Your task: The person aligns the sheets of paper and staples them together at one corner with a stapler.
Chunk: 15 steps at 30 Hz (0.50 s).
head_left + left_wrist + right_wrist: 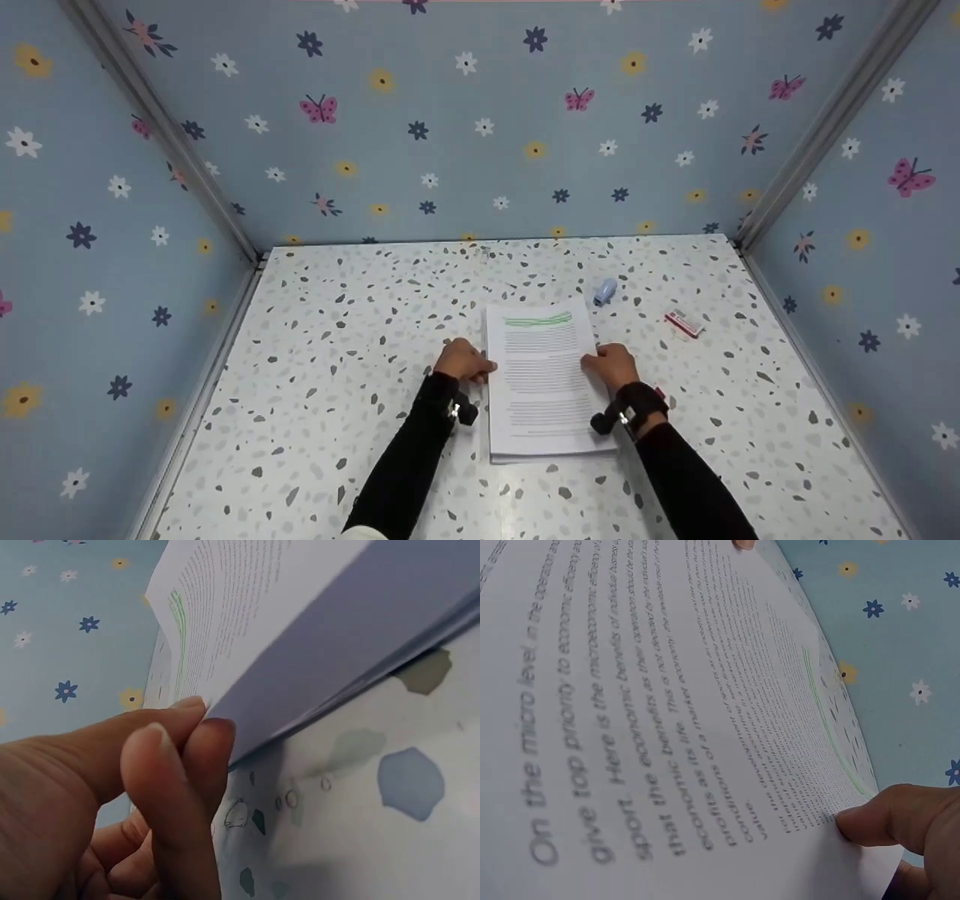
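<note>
Two hands, left hand (465, 361) and right hand (613, 366), flank a paper stack (544, 405) roughly midway between the desk's (322, 420) left and right edges in the head view. Left wrist view: thumb and fingers pinch the paper stack's left side. Right wrist view: the thumb presses the curved top sheet (712, 787), apparently pinching it. The paper stack is probably weighty, limp and slippery; both long sides suit gripping.

Wide passage on the left, small obstacles beyond on the right.
A hand could pass over the tabletop (322, 360) left of the left hand (463, 361); the paper stack (546, 409) blocks the middle, a small blue object (605, 291) and red-and-white block (684, 324) the far right, patterned walls (495, 169) the edges.
</note>
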{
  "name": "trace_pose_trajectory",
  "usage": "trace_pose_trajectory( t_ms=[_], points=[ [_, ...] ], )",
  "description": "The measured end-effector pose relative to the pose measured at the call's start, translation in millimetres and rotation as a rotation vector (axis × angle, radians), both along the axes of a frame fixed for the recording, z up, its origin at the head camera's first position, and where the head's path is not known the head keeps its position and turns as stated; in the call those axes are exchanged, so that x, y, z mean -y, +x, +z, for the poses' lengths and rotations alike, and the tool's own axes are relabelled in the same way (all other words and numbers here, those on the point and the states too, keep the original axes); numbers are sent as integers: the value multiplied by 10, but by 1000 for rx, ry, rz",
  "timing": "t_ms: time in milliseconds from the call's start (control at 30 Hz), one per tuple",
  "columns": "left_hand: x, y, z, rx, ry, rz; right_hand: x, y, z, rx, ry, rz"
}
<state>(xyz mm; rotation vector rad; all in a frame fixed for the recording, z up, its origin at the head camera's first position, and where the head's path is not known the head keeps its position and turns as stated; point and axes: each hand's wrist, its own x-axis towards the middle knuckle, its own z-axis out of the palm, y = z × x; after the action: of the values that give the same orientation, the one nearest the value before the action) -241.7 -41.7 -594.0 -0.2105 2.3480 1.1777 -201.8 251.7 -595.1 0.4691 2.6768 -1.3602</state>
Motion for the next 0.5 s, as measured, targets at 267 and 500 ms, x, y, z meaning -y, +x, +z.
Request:
trace_pose_trajectory(
  t_ms=[267,500],
  points=[
    [-16,32,-40,-20,-37,-26,-5,11,-23,24,-2,-2],
    [-21,45,-81,-19,-83,-51,-9,7,-18,33,-5,7]
  ],
)
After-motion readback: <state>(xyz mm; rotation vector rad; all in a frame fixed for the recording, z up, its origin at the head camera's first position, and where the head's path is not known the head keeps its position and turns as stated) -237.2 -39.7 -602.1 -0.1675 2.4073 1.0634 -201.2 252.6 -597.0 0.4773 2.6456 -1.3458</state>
